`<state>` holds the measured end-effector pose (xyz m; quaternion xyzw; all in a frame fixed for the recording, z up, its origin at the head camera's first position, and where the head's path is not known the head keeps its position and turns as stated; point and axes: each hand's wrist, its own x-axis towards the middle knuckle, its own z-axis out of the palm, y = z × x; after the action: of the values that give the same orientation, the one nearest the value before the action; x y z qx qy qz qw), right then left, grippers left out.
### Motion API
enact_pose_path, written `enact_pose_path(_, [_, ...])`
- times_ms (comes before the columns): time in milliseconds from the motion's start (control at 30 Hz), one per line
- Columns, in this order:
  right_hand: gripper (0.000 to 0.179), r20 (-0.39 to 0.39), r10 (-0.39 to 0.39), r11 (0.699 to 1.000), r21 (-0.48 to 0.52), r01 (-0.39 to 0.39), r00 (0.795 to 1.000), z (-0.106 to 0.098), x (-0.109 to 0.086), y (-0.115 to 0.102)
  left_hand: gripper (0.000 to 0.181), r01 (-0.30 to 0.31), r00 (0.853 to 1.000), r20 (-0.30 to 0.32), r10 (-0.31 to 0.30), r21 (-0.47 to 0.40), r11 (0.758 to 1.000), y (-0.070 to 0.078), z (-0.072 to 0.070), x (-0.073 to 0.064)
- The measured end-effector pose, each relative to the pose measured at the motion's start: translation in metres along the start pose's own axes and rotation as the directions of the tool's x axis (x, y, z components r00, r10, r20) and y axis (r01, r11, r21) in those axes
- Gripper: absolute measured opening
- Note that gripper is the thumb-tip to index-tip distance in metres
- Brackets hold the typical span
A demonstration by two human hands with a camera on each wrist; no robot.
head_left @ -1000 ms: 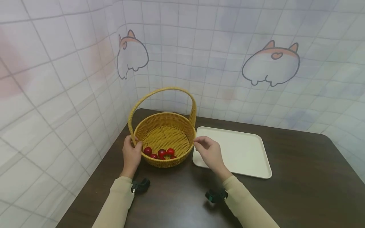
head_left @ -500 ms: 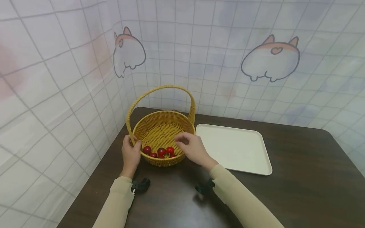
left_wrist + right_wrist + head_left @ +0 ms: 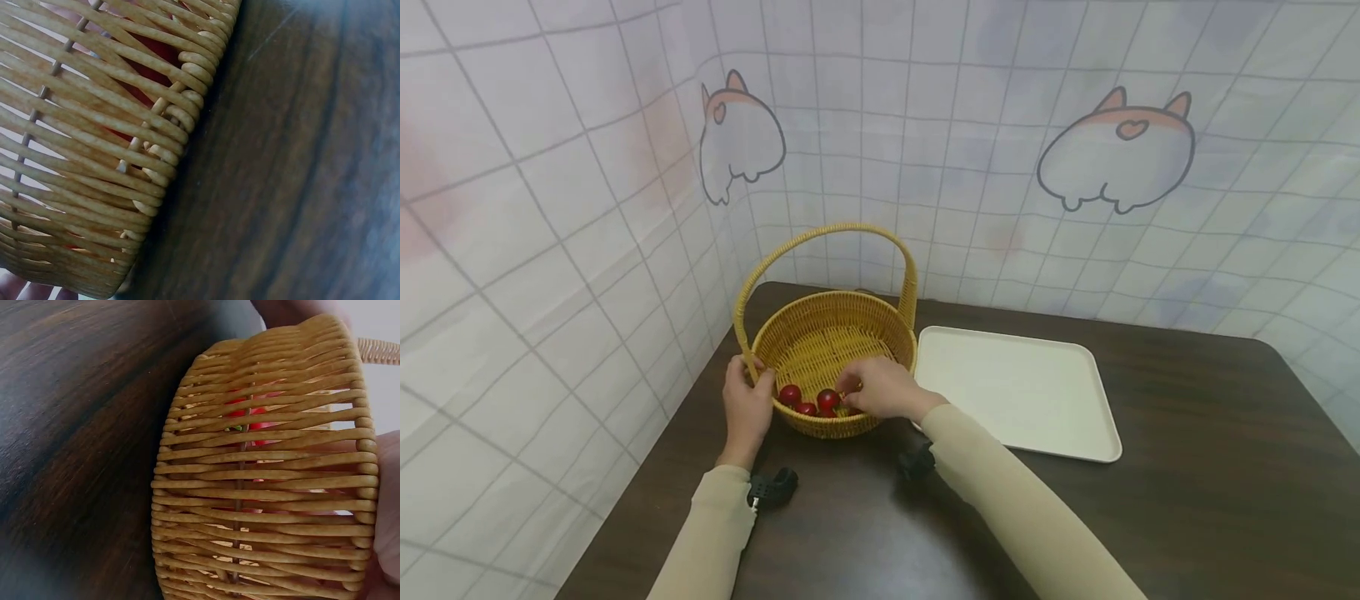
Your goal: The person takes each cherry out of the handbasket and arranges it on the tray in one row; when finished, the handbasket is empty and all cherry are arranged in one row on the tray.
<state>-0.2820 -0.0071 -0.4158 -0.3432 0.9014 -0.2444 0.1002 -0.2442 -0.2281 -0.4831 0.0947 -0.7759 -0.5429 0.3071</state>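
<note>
A yellow wicker basket (image 3: 831, 428) with a tall arched handle stands on the table. Several dark red cherries (image 3: 790, 395) lie against its near inner side. At the basket's left, my left hand (image 3: 747, 412) grips the rim by the foot of the handle, thumb on the inside. My right hand (image 3: 883, 387) reaches over the right rim, its fingers bent down at the cherries on the right. Whether they pinch one is hidden by the hand. Through the weave (image 3: 300, 456) in the right wrist view, red fruit and a bit of green show.
Right of the basket lies a white rectangular tray (image 3: 1015, 387), flat on the dark wooden table (image 3: 1195, 467). A tiled-pattern cloth (image 3: 970, 167) hangs behind the table and along its left side. Each wrist wears a black strap (image 3: 772, 487).
From beside the right rim, my right hand has moved left and down into the basket, now covering the bright red cherry. The left hand keeps its grip, and the basket stays in place.
</note>
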Motion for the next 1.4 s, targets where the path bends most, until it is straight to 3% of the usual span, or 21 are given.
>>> enact_pose_path(333, [0.023,0.028,0.084,0.996,-0.015,-0.084,0.996,0.001,0.006,-0.003,0.012,-0.008,1.0,0.001,0.008,-0.009,1.0,0.0,0.0,-0.001])
enact_pose_path(500, [0.023,0.054,0.086,0.996,0.004,-0.087,0.995,0.001,0.008,-0.004,0.012,-0.01,1.0,-0.002,0.009,-0.014,1.0,0.0,-0.002,-0.001])
enact_pose_path(833, [0.027,0.106,0.142,0.989,-0.065,-0.136,0.984,0.001,0.011,-0.005,0.012,0.002,1.0,0.011,-0.001,-0.01,1.0,0.0,-0.002,-0.001])
enact_pose_path(967, [0.022,0.09,0.18,0.982,-0.078,-0.174,0.98,0.001,0.011,-0.005,0.012,-0.006,1.0,0.015,0.007,-0.01,1.0,0.002,0.0,0.0])
enact_pose_path(1100, [0.022,0.035,0.187,0.98,-0.071,-0.184,0.982,0.003,0.011,-0.002,0.011,-0.004,1.0,0.015,0.004,-0.009,1.0,0.003,0.0,0.0])
enact_pose_path(1233, [0.026,-0.121,0.109,0.993,-0.039,-0.115,0.987,0.007,0.007,0.001,0.012,0.005,1.0,0.011,-0.004,-0.007,1.0,0.003,0.0,0.0])
enact_pose_path(1400, [0.026,-0.336,0.012,0.998,0.058,0.008,0.942,0.015,-0.004,0.007,0.011,0.013,1.0,0.019,-0.013,-0.003,1.0,0.003,0.0,-0.001])
